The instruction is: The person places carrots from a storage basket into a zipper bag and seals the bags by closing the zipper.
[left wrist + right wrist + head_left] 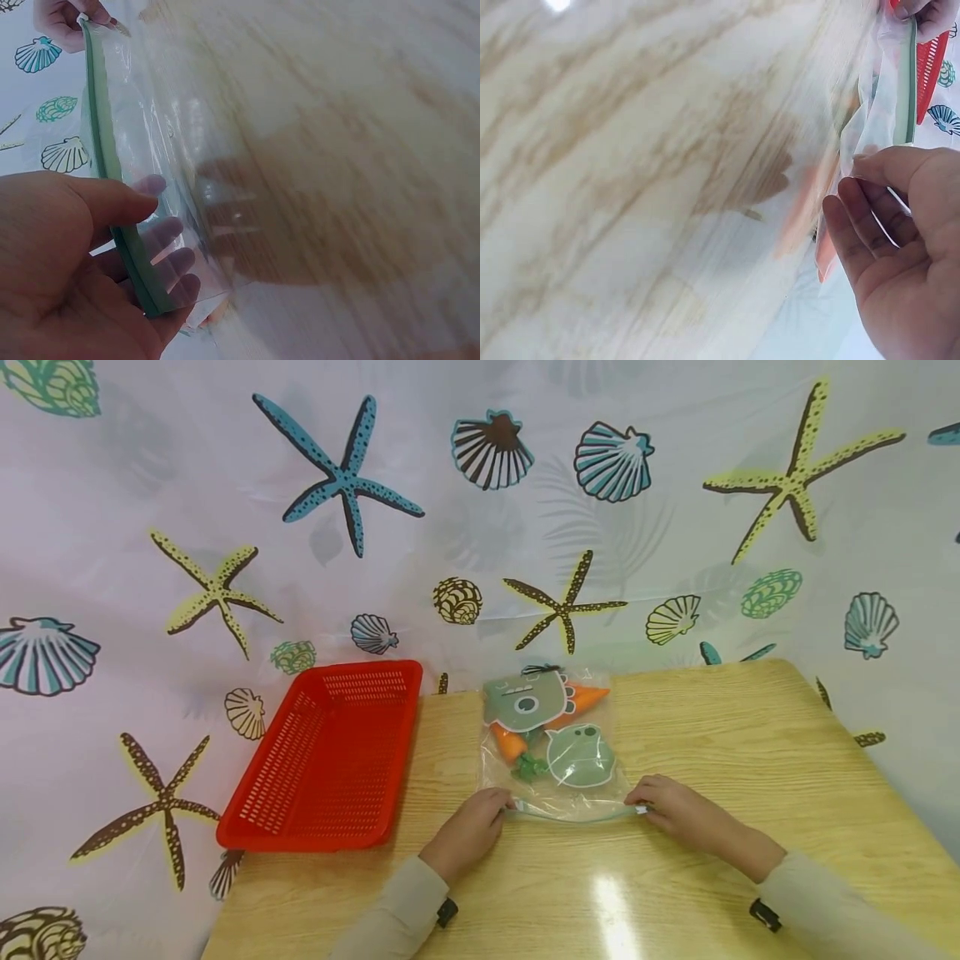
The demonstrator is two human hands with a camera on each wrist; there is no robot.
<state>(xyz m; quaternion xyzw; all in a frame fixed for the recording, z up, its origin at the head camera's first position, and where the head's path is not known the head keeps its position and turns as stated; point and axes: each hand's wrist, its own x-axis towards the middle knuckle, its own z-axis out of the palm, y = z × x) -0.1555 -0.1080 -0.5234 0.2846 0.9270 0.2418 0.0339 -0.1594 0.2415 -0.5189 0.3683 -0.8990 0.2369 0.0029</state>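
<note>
A clear zip bag [555,795] lies flat on the table, printed with green cartoon monster shapes. Inside it are orange carrots [510,745], one with a green leafy top [530,767]. My left hand [471,833] pinches the near left corner of the bag. In the left wrist view, the thumb lies over the green zip strip [103,127] and the fingers show through the plastic behind it. At the near right corner, my right hand [678,810] pinches the bag's edge beside a small white zip slider [641,809]. The strip runs between both hands.
A red plastic basket [408,735] with slotted sides stands on the left of the wooden table [720,735]. Behind hangs a white cloth [480,535] with starfish and shell prints. Dark bands [765,914] are at both sleeves' wrists.
</note>
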